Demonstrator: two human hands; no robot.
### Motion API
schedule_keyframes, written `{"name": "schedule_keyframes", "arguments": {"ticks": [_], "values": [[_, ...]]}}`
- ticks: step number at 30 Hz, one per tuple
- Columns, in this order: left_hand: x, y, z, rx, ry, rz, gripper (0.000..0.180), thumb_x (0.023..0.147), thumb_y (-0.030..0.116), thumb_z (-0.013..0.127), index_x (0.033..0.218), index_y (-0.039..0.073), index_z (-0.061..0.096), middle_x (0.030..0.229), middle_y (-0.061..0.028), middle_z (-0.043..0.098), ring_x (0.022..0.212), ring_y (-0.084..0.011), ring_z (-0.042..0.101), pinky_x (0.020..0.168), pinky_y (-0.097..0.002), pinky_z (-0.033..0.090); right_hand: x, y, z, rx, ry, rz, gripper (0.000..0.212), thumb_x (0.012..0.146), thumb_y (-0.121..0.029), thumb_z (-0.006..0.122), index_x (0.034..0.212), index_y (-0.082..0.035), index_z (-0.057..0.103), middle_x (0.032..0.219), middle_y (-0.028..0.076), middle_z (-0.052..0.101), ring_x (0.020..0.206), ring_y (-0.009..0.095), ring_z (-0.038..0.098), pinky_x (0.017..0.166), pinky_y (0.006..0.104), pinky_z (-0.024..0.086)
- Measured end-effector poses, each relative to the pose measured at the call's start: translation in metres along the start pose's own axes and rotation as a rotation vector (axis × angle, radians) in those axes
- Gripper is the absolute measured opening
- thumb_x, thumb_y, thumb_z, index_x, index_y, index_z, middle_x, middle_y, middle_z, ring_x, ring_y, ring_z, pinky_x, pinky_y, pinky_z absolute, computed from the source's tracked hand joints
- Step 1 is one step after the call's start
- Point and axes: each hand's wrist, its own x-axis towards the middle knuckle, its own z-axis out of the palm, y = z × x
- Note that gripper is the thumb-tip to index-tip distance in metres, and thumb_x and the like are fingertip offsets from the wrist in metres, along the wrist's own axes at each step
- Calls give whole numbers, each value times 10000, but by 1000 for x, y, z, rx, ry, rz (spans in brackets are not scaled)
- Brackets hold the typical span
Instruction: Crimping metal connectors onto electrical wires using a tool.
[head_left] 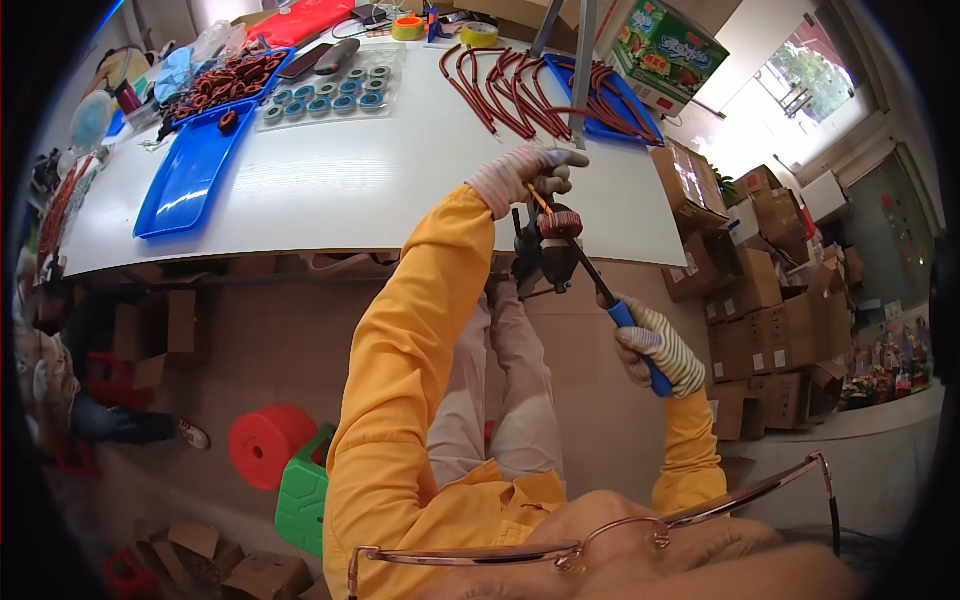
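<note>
At the table's front edge, a black clamp-like fixture (530, 250) holds a ring-shaped coil (560, 224) wound with reddish-brown wire. My left hand (545, 178), in a striped work glove, is just above the coil, its fingers curled. An orange wire (540, 199) runs from this hand down to the coil; the exact grip is partly hidden. Lower right, my gloved right hand (660, 345) is wrapped round the blue handle of a tool (622, 313) with a dark shaft. That shaft slants up and left to the coil; its tip is hidden there.
On the white table (360, 190) lie cut red-brown wires (505, 95), a blue tray (185, 185), a pile of wound rings (235, 80) and a clear tray of ring cores (330, 97). Cardboard boxes (770, 330) are stacked at right. Red (270, 445) and green stools (303, 495) stand lower left.
</note>
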Motion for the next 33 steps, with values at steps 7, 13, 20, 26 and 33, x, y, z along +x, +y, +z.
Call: {"name": "schedule_keyframes", "arguments": {"ticks": [7, 13, 20, 26, 33], "values": [[-41, -4, 72, 884, 670, 144, 343, 861, 337, 596, 953, 11, 654, 775, -74, 679, 674, -170, 654, 552, -272, 515, -54, 98, 59, 145, 287, -69, 599, 823, -177, 559, 1365, -65, 332, 603, -12, 407, 438, 61, 381, 386, 213, 345], [-138, -127, 61, 1513, 917, 1019, 515, 770, 118, 611, 1258, 33, 470, 1219, -172, 532, 1115, -309, 530, 938, -385, 436, -125, 140, 94, 334, 194, -96, 628, 808, -175, 570, 1368, -44, 317, 637, -1, 452, 468, 76, 419, 421, 229, 366], [-124, -150, 85, 1874, 346, 1146, 594, 730, 68, 590, 1297, 95, 417, 1283, -162, 440, 1227, -358, 401, 1001, -416, 376, -180, 226, 84, -27, 324, -197, 566, 818, -208, 615, 1318, -52, 398, 703, 28, 517, 503, 115, 488, 454, 266, 419], [-134, -110, 86, 305, 273, 991, 233, 881, 43, 515, 1095, 49, 608, 971, -79, 625, 924, -204, 593, 824, -335, 506, -116, 173, 63, -136, 916, -407, 556, 849, -210, 584, 1325, -23, 367, 635, 34, 496, 453, 99, 464, 415, 260, 427], [-79, -16, 38, -23, 301, 682, 323, 931, 129, 500, 1222, -8, 475, 725, -37, 549, 653, -140, 572, 672, -268, 533, -65, 73, 33, -231, 288, -125, 619, 830, -162, 569, 1376, -74, 294, 609, -2, 435, 431, 71, 429, 377, 225, 384]]}}
